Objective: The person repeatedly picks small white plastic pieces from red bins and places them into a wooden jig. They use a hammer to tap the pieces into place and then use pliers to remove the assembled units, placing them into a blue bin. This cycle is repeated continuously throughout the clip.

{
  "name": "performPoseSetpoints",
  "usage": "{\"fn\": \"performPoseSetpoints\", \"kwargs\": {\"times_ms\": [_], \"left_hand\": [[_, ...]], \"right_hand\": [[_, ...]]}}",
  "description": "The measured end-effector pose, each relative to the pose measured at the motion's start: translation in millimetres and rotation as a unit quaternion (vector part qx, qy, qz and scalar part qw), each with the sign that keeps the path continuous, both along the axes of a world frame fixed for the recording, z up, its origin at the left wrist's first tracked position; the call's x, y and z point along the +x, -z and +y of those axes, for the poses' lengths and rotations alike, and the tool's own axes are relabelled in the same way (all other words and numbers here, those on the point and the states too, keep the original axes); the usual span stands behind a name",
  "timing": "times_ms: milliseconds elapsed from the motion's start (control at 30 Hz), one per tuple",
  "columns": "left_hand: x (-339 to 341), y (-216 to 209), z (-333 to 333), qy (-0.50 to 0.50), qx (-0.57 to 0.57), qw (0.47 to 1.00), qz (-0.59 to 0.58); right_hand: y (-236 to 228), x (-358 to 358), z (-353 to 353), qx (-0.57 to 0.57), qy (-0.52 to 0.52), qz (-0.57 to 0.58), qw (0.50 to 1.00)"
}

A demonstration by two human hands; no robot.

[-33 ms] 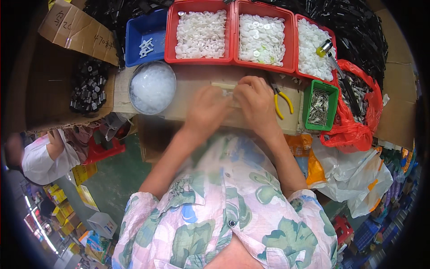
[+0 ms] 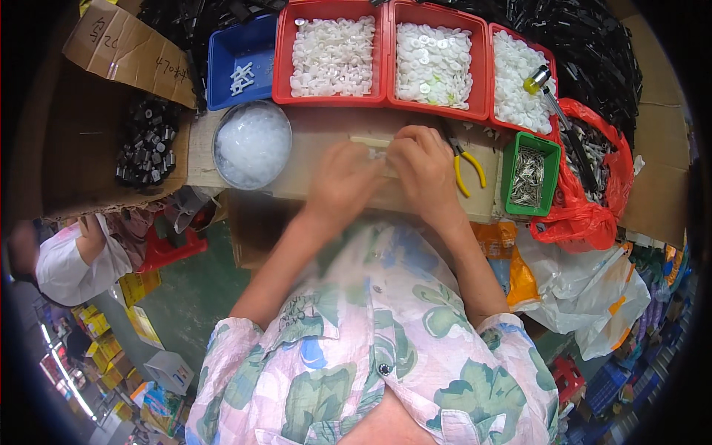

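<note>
Over the front of the workbench my left hand [image 2: 345,178] is smeared by motion, so its fingers do not show clearly. Close beside it, my right hand [image 2: 424,169] has curled, closed fingers. A small white piece [image 2: 377,153] shows between the two hands; its shape is too blurred to name, and what the right fingers grip is hidden. Just beyond the fingertips lies a pale flat strip [image 2: 369,141]. Pliers with yellow handles [image 2: 469,172] rest right of my right hand.
Red bins [image 2: 384,52] of white plastic parts line the back, beside a blue bin [image 2: 230,59]. A round bowl [image 2: 252,144] stands left; a green tray [image 2: 531,174] of metal pins and a red bag [image 2: 586,222] stand right. Black parts [image 2: 148,144] fill a cardboard box. A co-worker sits far left.
</note>
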State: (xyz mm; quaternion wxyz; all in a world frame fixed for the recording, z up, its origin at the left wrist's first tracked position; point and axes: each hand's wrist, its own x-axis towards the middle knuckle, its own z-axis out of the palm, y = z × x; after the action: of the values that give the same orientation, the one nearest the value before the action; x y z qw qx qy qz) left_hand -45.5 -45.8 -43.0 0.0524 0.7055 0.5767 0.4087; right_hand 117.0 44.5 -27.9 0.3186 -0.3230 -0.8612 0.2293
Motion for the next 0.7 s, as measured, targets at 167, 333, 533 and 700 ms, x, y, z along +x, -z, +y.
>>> {"fn": "performPoseSetpoints", "kwargs": {"times_ms": [167,333,533,700], "left_hand": [[3.1,-3.3,3.1,-0.003,0.012,1.0,0.022],[4.6,-4.5,4.0,-0.006,0.009,0.999,0.035],[2.2,-23.6,16.5,0.015,-0.003,1.0,0.003],[0.3,-49.9,70.6,0.036,0.023,0.998,0.043]], "right_hand": [[-2.5,2.4,3.2,-0.043,-0.001,0.019,0.999],[-24.7,39.0,9.0,-0.046,0.079,0.036,0.995],[-36.7,141.7,27.2,-0.006,0.287,-0.077,0.955],[-21.7,170.0,29.3,0.012,0.276,-0.197,0.941]]}}
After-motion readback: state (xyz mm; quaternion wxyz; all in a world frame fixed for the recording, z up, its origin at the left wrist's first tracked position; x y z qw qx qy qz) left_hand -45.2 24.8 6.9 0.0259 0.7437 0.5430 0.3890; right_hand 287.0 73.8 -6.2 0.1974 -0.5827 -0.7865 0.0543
